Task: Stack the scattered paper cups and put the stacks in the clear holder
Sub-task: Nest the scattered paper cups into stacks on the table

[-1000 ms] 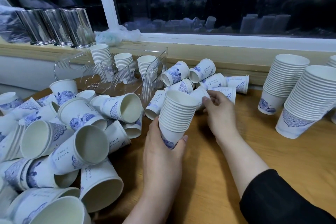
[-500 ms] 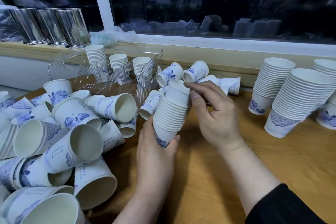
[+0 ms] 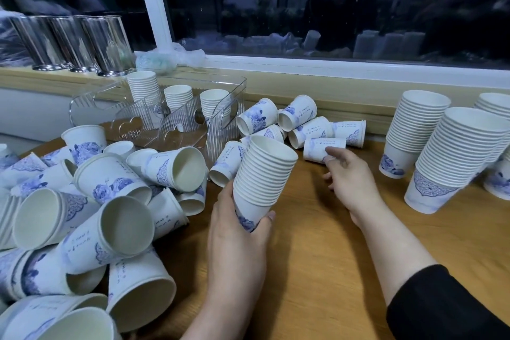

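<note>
Paper-cup stack (image 3: 263,174), one cup taller than a moment ago, sits tilted in the left grip (image 3: 240,232); the right grip (image 3: 349,176), freed, fingertips another fallen cup (image 3: 321,148) just beyond, unclasped.

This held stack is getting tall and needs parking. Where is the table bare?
Bare wood lies near you, between the left hand and the finished stacks on the right. The cup heap crowds the left; loose cups crowd the clear holder.
</note>
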A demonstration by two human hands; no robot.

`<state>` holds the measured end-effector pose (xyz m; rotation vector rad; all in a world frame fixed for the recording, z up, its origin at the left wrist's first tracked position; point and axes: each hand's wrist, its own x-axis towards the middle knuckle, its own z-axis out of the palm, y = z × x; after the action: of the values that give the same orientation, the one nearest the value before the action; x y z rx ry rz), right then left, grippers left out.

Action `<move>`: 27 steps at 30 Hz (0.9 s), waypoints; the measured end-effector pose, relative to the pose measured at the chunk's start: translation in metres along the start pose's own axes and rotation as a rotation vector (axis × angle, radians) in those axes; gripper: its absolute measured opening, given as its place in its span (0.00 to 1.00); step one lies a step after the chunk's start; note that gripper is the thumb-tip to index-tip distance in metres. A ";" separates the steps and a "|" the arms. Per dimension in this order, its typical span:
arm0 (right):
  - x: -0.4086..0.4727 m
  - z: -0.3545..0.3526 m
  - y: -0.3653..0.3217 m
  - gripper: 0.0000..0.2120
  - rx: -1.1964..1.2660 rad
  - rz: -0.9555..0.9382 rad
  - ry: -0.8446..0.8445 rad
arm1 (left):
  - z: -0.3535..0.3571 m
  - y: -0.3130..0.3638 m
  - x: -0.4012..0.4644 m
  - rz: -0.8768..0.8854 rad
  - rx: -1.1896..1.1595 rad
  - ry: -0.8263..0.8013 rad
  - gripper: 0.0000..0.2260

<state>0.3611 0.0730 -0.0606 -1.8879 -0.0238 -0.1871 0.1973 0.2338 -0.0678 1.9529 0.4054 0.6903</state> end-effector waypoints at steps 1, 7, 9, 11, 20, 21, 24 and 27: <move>0.000 0.000 -0.001 0.13 0.004 -0.005 0.004 | 0.000 0.000 0.000 0.005 0.002 0.001 0.31; -0.027 -0.013 -0.038 0.13 0.223 -0.308 0.338 | 0.001 -0.001 0.000 0.007 0.004 -0.012 0.31; -0.046 -0.023 -0.063 0.16 0.275 -0.460 0.340 | 0.001 0.000 -0.001 -0.005 -0.001 -0.030 0.31; -0.068 -0.031 -0.085 0.15 0.228 -0.564 0.302 | 0.000 0.001 -0.002 -0.007 0.002 -0.048 0.31; -0.105 -0.034 -0.085 0.18 -0.246 -0.846 -0.077 | -0.002 0.007 -0.005 0.069 -0.008 -0.137 0.31; -0.109 -0.034 -0.080 0.20 -0.219 -0.806 -0.037 | -0.002 0.007 -0.005 0.069 -0.011 -0.153 0.31; -0.126 -0.038 -0.059 0.22 0.007 -0.520 -0.018 | 0.001 0.009 -0.008 0.066 0.008 -0.234 0.30; -0.140 -0.045 -0.031 0.25 0.139 -0.313 -0.298 | 0.008 0.020 -0.017 0.100 0.059 -0.386 0.27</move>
<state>0.2146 0.0510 -0.0375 -1.7506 -0.5247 -0.1119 0.1883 0.2100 -0.0578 2.1157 0.0916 0.3516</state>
